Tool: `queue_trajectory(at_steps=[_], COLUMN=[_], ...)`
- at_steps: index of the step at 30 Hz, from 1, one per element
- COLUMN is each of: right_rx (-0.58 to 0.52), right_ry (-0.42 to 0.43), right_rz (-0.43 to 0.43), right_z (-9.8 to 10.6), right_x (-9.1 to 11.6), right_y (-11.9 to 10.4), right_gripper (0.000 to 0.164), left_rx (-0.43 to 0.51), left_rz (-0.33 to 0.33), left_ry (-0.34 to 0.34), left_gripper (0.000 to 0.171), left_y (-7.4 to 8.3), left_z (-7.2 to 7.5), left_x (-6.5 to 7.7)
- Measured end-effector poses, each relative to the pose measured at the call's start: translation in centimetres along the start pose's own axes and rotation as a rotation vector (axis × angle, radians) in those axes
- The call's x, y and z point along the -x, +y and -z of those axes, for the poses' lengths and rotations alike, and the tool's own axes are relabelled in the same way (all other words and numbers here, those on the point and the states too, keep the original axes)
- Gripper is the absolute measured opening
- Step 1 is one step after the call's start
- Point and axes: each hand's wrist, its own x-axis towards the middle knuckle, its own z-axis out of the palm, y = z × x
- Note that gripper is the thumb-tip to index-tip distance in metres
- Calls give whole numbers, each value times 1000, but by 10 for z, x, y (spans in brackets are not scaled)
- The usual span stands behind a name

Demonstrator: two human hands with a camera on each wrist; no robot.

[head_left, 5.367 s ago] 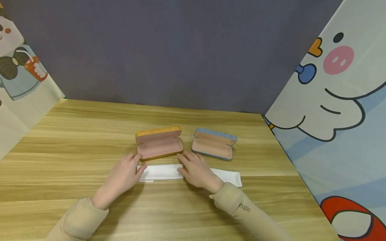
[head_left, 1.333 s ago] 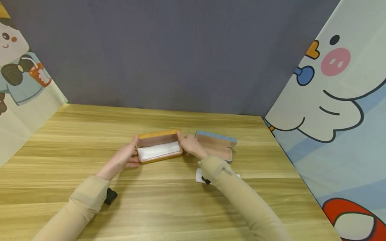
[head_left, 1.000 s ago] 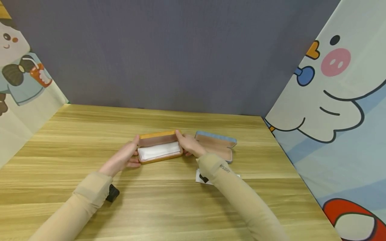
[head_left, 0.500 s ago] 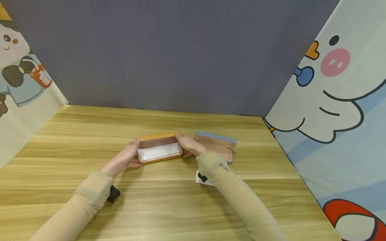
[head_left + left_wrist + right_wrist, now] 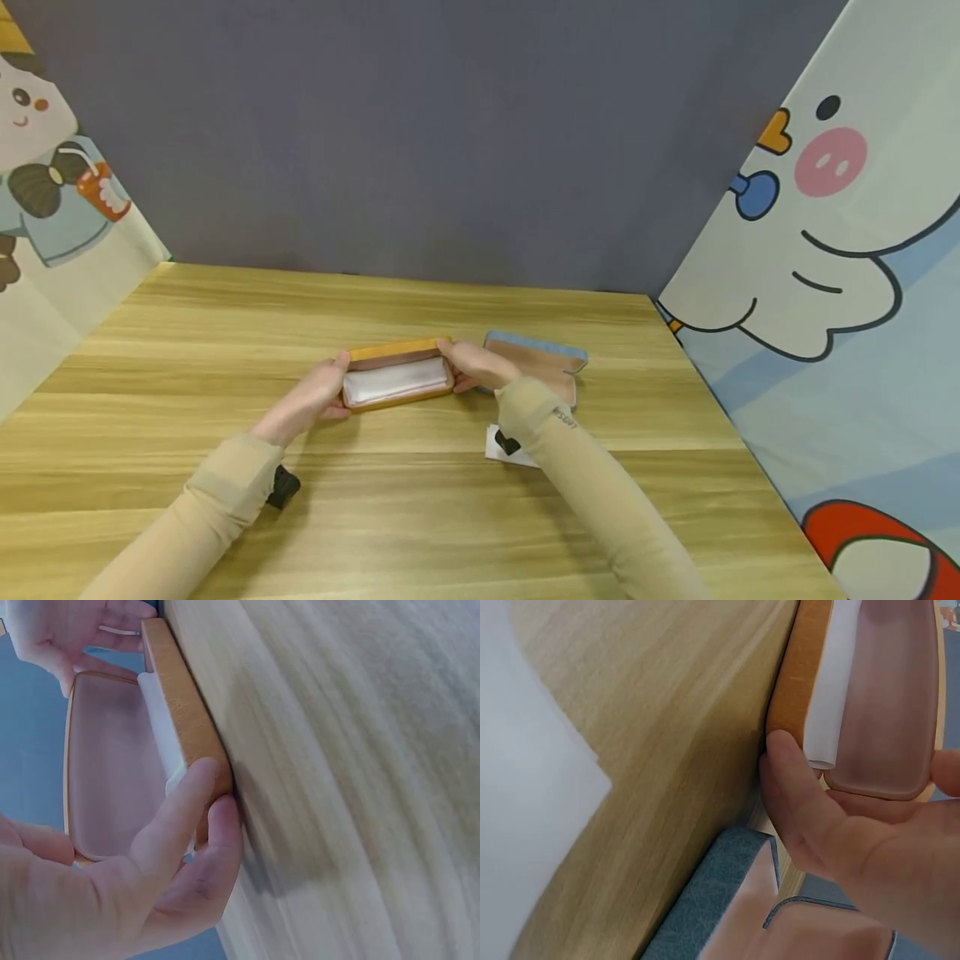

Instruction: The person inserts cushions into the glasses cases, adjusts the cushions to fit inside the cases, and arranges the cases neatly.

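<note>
An orange glasses case stands on the table with its lid partly raised, pink lining showing. Inside its base lies a folded white cloth. My left hand holds the left end, thumb at the lid's edge and fingertips on the base's front corner. At the right end my right hand holds the case the same way, with a fingertip against the base's corner and the thumb on the lid's rim.
A blue glasses case stands raised-lidded behind the right hand, partly covered by it. Another white cloth lies on the wooden table beneath the right forearm. A grey panel rises behind the table.
The left folded white cloth has gone from the table into the orange case. Both hands have moved to the case's ends, and its lid has tipped lower over the last half second.
</note>
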Motion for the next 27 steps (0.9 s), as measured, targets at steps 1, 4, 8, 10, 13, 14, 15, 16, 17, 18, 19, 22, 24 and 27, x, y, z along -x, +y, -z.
queue_trajectory(at_steps=[1, 4, 8, 10, 13, 14, 15, 16, 17, 18, 19, 22, 24, 27], right_rx=[1, 25, 39, 40, 42, 43, 39, 36, 37, 38, 36, 36, 37, 32], right_ry=[1, -8, 3, 6, 10, 9, 9, 7, 6, 1, -3, -20, -31, -48], right_rz=[6, 23, 30, 32, 46, 50, 52, 54, 59, 62, 65, 74, 79, 80], right_z=[0, 1, -1, -1, -1, -1, -1, -1, -1, -1, 0, 0, 1, 2], right_x=[0, -1, -1, -1, 0, 0, 1, 1, 2, 2, 3, 3, 3, 3], right_y=[0, 0, -1, -1, -1, -1, -1, 0, 0, 1, 2, 3, 4, 5], right_gripper=[55, 60, 60, 61, 60, 59, 58, 56, 55, 54, 53, 53, 53, 52], left_rx=[-7, -28, -57, -63, -67, -70, -71, -73, -75, -77, -75, -73, -68, -64], left_rz=[4, 18, 18, 16, 6, 2, -1, -7, -13, -18, -20, -31, -29, -30], left_ry=[-4, -4, 9, 18, 17, 18, 18, 18, 18, 18, 19, 17, 18, 11], left_gripper=[69, 67, 67, 67, 67, 66, 66, 66, 65, 65, 65, 64, 63, 63], left_y=[1, 3, 4, 4, 3, 3, 3, 3, 2, 2, 2, 0, 0, 0], left_z=[1, 3, 3, 3, 3, 3, 3, 3, 3, 3, 2, 2, 2, 2], left_x=[0, -1, 0, 1, 1, 2, 2, 2, 3, 3, 3, 2, 2, 3])
